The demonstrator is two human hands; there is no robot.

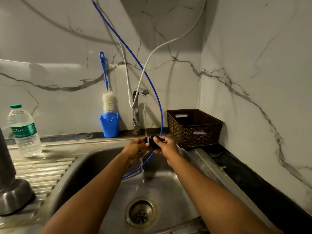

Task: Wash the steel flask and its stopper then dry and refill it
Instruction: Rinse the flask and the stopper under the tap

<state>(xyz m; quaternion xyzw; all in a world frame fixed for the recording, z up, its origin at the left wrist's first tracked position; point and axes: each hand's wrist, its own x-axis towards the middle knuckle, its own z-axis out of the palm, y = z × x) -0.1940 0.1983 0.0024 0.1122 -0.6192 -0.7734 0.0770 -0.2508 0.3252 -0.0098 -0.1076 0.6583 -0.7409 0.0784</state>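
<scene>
Now both hands meet over the steel sink (170, 191), directly under the tap (137, 107). Between them is the black stopper (153, 141), which lies on its side. The left hand (137, 148) grips its left end with curled fingers, and the right hand (166, 146) pinches its right end between thumb and fingers. A thin stream of water (145, 115) falls from the tap onto the left part of the stopper, runs over the left hand and drops into the basin above the round drain (141, 212).

The steel flask (11, 191) stands on the ribbed draining board at the far left, well apart from the hands. Only part of it is in view, and I cannot tell which end is up. Behind it, near the wall, stands a clear plastic water bottle (25, 132) with a green cap and a green label.

On the back ledge, left of the tap, a blue holder cup (109, 125) carries a bottle brush (108, 98) with white bristles and a blue handle. Right of the tap, a brown woven plastic basket (194, 130) sits on the dark desk (253, 183) in the corner. A blue tube (152, 78) and a white tube (162, 46) hang down along the marble wall; the blue one curves behind the hands and into the sink.
</scene>
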